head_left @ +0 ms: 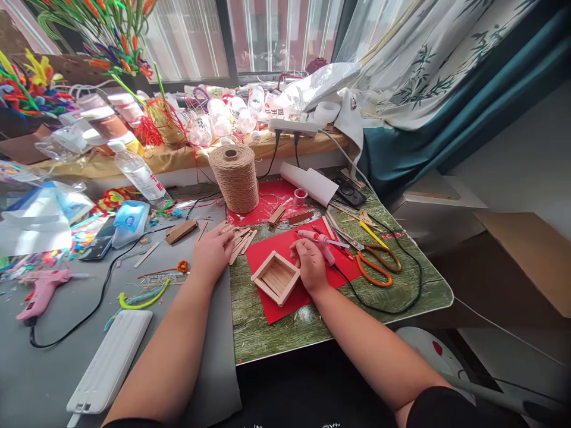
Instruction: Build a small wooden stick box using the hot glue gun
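Observation:
A small square box of wooden sticks [275,277] lies on a red paper sheet [285,300] over a green mat [401,297]. My right hand [309,264] rests just right of the box, fingers curled, and a pink glue gun [317,242] lies right behind it; whether the fingers hold it I cannot tell. My left hand [213,252] lies flat with fingers stretched onto a pile of loose wooden sticks [239,240] left of the red sheet.
A spool of jute twine [235,177] stands behind the sticks. Orange-handled scissors [373,258] and a black cord [404,291] lie to the right. A second pink glue gun [39,292], a white flat case [111,359], bottles and coloured pipe cleaners crowd the left and back.

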Tool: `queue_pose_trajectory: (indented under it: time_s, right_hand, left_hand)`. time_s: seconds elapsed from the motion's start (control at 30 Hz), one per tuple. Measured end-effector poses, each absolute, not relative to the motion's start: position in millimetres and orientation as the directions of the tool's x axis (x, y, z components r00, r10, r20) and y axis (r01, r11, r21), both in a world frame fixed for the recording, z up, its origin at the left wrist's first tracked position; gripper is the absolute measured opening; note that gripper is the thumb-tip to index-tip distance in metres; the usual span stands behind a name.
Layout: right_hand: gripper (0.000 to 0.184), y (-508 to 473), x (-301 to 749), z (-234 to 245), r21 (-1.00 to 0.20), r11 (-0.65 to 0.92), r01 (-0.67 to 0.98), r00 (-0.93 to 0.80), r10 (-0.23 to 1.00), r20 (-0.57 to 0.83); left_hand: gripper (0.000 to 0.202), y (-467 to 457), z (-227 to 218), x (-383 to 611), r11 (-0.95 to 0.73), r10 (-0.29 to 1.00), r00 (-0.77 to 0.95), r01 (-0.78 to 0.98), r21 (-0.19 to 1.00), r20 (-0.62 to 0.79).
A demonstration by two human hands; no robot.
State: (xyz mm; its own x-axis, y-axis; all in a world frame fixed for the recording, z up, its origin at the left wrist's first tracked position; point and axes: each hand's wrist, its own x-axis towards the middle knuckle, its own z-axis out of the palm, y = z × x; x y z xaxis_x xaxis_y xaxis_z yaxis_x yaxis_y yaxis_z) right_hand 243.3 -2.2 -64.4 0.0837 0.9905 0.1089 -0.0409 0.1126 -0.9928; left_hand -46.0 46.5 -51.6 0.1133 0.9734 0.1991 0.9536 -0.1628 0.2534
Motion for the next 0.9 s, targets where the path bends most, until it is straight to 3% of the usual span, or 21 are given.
queue_pose_trajectory:
  time_s: [0.2, 0.3, 0.43, 0.53, 0.67, 0.8, 0.9]
  right_hand:
    - [0.036, -2, 243, -68, -0.980, 0.080, -0.183, 0.042, 0.996, 0.074]
    - [0.034, -1, 243, -68, -0.975, 0.058, -0.215, 0.023, 0.998, 0.054]
    - [0.033, -1, 244, -68, -0.970, 0.054, -0.236, 0.007, 0.999, 0.054]
    - [0.034, 0, 245, -68, -0.971, 0.047, -0.236, 0.008, 0.999, 0.046]
    - [0.025, 0, 246, -67, -0.962, 0.046, -0.268, -0.022, 0.998, 0.054]
    - [0.032, -1, 245, -63, -0.956, 0.100, -0.274, -0.119, 0.983, 0.137]
    - [0.029, -2, 243, -62, -0.959, 0.052, -0.279, -0.181, 0.978, 0.105]
  left_hand:
    - [0.030, 51, -54, -52, -0.178, 0.969, 0.128, 0.955, 0.236, 0.213]
    - [0.029, 49, -50, -49, -0.202, 0.949, 0.128, 0.949, 0.243, 0.288]
    - [0.024, 38, -39, -28, -0.356, 0.905, 0.208, 0.848, 0.393, 0.371]
    - [0.023, 25, -38, -4, -0.472, 0.881, 0.354, 0.704, 0.530, 0.313]
    - [0.022, 16, -43, 11, -0.505, 0.848, 0.491, 0.631, 0.590, 0.201]
    - [0.019, 16, -42, 6, -0.503, 0.830, 0.534, 0.588, 0.633, 0.163]
    - [0.020, 17, -39, 3, -0.485, 0.823, 0.547, 0.535, 0.691, 0.154]
